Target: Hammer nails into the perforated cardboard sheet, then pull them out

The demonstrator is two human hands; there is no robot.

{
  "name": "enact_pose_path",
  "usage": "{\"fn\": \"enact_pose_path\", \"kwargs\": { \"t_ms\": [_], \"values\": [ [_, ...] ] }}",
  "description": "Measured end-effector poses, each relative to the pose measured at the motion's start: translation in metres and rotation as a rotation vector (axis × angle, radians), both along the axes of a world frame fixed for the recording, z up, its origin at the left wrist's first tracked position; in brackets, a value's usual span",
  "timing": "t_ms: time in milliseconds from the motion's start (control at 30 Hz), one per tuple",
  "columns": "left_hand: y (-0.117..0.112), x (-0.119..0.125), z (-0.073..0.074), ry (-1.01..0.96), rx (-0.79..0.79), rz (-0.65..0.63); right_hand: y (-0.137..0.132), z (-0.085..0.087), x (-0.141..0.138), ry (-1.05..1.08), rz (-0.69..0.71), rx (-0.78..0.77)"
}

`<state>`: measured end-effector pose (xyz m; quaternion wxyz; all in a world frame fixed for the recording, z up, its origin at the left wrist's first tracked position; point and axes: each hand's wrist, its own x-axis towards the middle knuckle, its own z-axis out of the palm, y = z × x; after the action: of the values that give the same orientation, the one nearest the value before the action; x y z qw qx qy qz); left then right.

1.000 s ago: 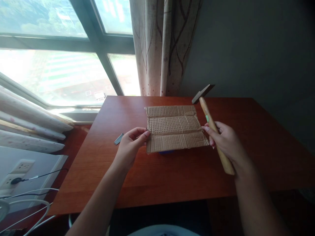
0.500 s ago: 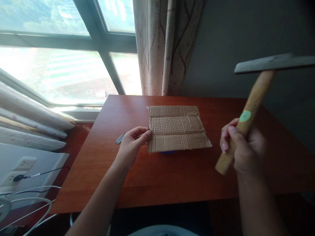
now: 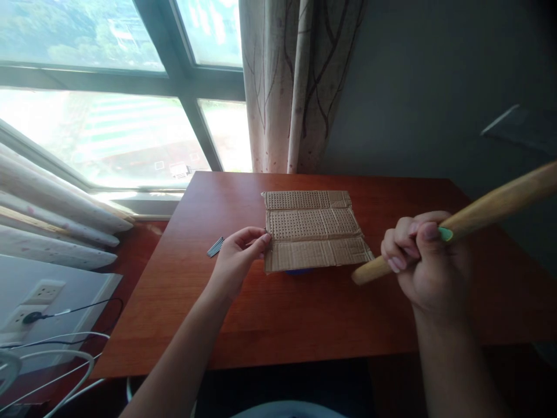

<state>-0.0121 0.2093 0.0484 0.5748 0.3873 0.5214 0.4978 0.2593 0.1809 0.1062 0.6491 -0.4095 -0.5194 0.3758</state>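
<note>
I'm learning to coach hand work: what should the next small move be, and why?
Probably bring the hammer slowly in over the cardboard, clear of the left hand: the right hand grips it out to the right, while the left hand is at the cardboard's left edge.

Hammer [image 3: 500, 197] partly beyond right edge

Daylit from the left through a window [image 3: 130, 139], overexposed to near white in the lower panes, with a pale sheen on the far left of the tabletop [image 3: 183, 325]. Dim at the right-hand wall [image 3: 404, 87], near black beneath the tabletop. Fairly crisp at the cardboard [image 3: 311, 223], smeared at the head of the hammer [image 3: 505, 197], slightly blurred at the right hand [image 3: 426, 261], stretched toward the frame edges.
</note>
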Motion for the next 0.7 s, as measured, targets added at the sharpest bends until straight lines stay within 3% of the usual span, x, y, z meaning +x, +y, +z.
{"fn": "enact_pose_path", "kwargs": {
  "t_ms": [233, 700],
  "values": [
    [-0.001, 0.001, 0.0, 0.003, 0.002, 0.009, -0.002, -0.009, 0.012, 0.053, 0.115, -0.09],
    [0.0, 0.0, -0.002, -0.004, 0.007, -0.009, -0.002, -0.039, 0.017, 0.022, -0.048, -0.017]
  ]
}}
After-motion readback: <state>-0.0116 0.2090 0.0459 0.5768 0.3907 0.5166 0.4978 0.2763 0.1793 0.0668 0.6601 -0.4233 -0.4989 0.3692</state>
